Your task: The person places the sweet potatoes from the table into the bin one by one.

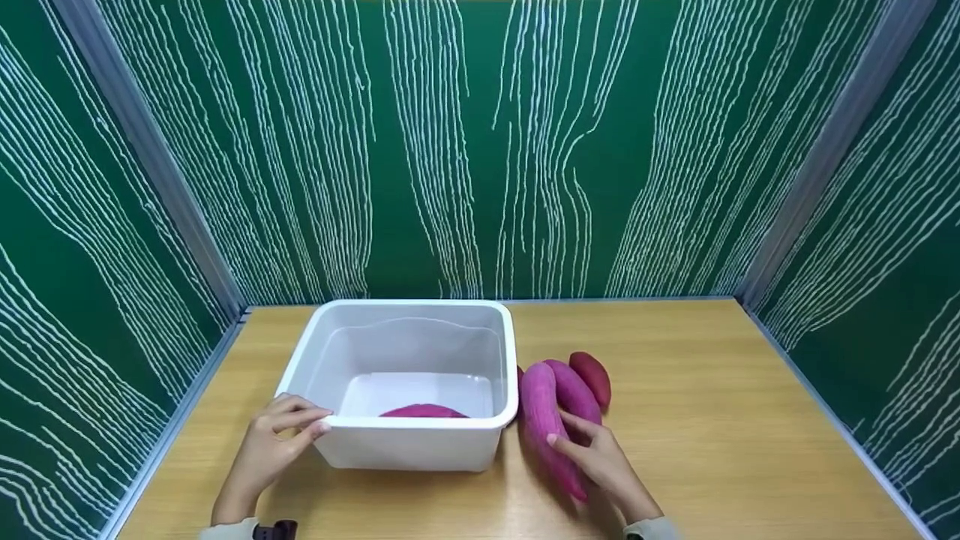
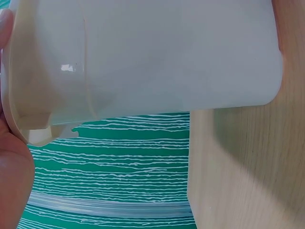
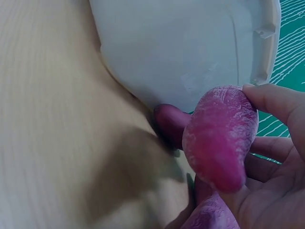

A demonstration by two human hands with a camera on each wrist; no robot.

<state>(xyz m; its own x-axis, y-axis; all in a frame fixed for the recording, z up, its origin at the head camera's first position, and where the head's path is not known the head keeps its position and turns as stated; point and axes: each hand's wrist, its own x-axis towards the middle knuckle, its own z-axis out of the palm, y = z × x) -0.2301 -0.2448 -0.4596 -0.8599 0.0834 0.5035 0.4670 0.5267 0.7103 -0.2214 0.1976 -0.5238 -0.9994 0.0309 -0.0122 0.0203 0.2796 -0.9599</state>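
My left hand (image 1: 274, 444) grips the near left corner of a white plastic bin (image 1: 412, 448), thumb and fingers on its rim. Inside the bin lies a pink sweet potato (image 1: 424, 411), partly hidden by the front wall. To the right of the bin, my right hand (image 1: 604, 461) holds a long pink sweet potato (image 1: 540, 401) between thumb and fingers. In the right wrist view that sweet potato (image 3: 221, 138) points its end at the camera and casts a shadow on the table. Another pink sweet potato (image 1: 574, 386) lies just beside it.
A darker red sweet potato (image 1: 592, 377) rests at the far right of the group. A dark one (image 3: 170, 121) lies against the bin's right side, mostly covered in the head view. Green panels (image 1: 480, 187) with white lines close in the wooden table (image 1: 712, 420) on three sides.
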